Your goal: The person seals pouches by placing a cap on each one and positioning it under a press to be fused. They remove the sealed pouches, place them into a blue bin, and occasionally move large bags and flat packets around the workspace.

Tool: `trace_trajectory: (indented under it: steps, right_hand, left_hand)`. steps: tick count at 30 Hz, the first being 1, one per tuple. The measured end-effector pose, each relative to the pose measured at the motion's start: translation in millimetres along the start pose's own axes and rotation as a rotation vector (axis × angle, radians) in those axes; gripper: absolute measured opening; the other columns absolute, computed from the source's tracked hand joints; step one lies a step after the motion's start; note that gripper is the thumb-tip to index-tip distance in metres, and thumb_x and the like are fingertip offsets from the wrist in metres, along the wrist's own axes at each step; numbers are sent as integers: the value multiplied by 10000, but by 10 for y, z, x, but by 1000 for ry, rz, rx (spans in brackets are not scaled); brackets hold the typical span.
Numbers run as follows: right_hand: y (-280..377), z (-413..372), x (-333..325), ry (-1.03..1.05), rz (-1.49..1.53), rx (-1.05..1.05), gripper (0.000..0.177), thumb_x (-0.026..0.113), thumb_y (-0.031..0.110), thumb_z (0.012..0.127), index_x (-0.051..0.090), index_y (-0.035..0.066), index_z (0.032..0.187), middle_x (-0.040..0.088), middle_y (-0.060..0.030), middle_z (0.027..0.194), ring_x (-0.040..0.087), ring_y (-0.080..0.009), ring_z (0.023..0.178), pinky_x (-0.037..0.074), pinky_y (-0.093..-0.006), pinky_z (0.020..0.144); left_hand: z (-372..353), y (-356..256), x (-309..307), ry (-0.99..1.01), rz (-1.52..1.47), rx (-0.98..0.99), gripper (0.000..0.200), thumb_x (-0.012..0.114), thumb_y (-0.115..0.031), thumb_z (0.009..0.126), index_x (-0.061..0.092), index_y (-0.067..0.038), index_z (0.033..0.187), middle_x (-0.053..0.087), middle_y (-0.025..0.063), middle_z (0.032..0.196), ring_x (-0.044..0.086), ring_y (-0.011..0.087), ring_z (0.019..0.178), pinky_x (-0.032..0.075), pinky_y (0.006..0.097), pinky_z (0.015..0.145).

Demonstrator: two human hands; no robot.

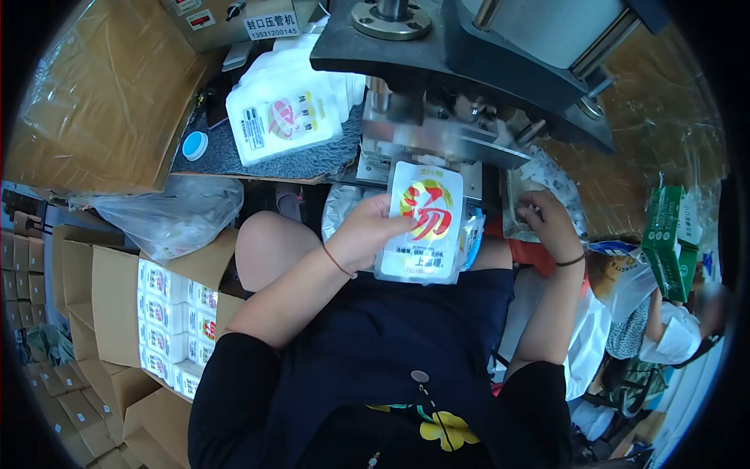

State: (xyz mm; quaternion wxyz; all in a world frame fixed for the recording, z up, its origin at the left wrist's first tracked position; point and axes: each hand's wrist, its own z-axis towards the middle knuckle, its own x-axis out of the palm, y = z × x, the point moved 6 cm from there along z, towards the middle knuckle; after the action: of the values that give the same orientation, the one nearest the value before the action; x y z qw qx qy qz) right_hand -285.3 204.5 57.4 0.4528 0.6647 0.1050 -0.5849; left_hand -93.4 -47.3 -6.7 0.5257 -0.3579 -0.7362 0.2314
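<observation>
My left hand (361, 236) grips the left edge of a white pouch (427, 223) printed with a large red character on a yellow-green patch. The pouch is upright, its upper end close to the press head of a machine (437, 141), which is smeared by motion. To the right, my right hand (551, 225) is at a clear bin (516, 205), with thumb and fingertips drawn together. Whatever they hold is too small to make out. Similar white pouches (293, 121) lie stacked on a grey cloth (226, 156) at the upper left.
A blue round cap (194, 146) lies on the cloth. At lower left, an open carton (117, 305) holds rows of printed packs. A clear plastic bag (176, 215) hangs above it. A green box (668, 242) is at right, with another person (672, 332) beyond.
</observation>
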Motion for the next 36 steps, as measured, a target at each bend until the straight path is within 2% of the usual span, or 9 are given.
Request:
trace_trajectory:
  steps: [2,7,9,12,18,19,22,27,36]
  right_hand:
    - [-82,-4,12,6,54,74,257,756,113,839,681,28,1069,605,-147,914,610,-318,815,498,-398,734]
    - [28,-23,-48,-102,49,141,277,775,128,826,665,9,1051,625,-150,923,612,-306,790,494,-390,725]
    - [6,-74,-50,-210,17,104,287,778,152,827,659,2,1042,634,-151,937,617,-304,789,493,-383,721]
    - [103,-216,-153,-426,-168,31,268,721,212,908,653,-5,1050,644,-160,960,627,-314,838,492,-382,740]
    - [750,-225,41,-434,158,-28,247,562,216,1032,627,-7,1115,644,-183,1071,646,-348,954,507,-408,815]
    - [875,-222,126,-396,207,-8,232,575,200,1023,625,-5,1120,642,-183,1082,650,-343,961,510,-406,817]
    - [1313,-58,364,-81,327,-269,164,641,139,967,656,2,1055,653,-150,982,646,-274,884,505,-366,777]
    - [1483,120,330,-236,579,-163,148,742,103,889,690,1,983,669,-73,879,602,-126,732,479,-269,657]
    - [1259,23,193,-36,208,-297,185,612,157,976,694,31,1084,705,-150,1004,651,-378,940,513,-451,850]
  left_hand:
    - [52,-10,-49,-8,1,-33,333,674,-16,919,617,51,1240,698,149,1197,689,192,1057,553,349,926]
    - [-92,-839,-631,-584,717,739,565,691,-148,932,453,10,1420,536,264,1421,576,317,1276,492,443,993]
    - [-312,-1328,-693,-1010,1820,995,620,705,-247,917,470,-4,1436,465,307,1465,503,408,1337,438,488,1056]
    - [-342,-1032,-907,-769,2117,794,652,703,-277,891,479,-10,1442,382,308,1523,418,474,1376,387,535,1089]
    - [-788,-806,-1105,-698,1474,822,315,617,-32,955,635,21,1264,707,193,1179,704,304,1061,553,374,897]
    - [-707,-739,-953,-528,632,685,216,639,-34,970,686,45,1165,746,128,999,719,158,859,562,286,752]
    - [-633,-562,-583,-329,827,502,197,751,-170,943,761,27,952,740,55,786,661,71,707,520,233,648]
    - [-402,-167,-72,-173,850,356,287,773,-265,935,750,21,955,694,41,699,600,41,648,476,235,591]
    - [-274,488,271,236,165,-133,277,678,-163,999,694,22,1205,739,64,1092,676,98,978,550,277,878]
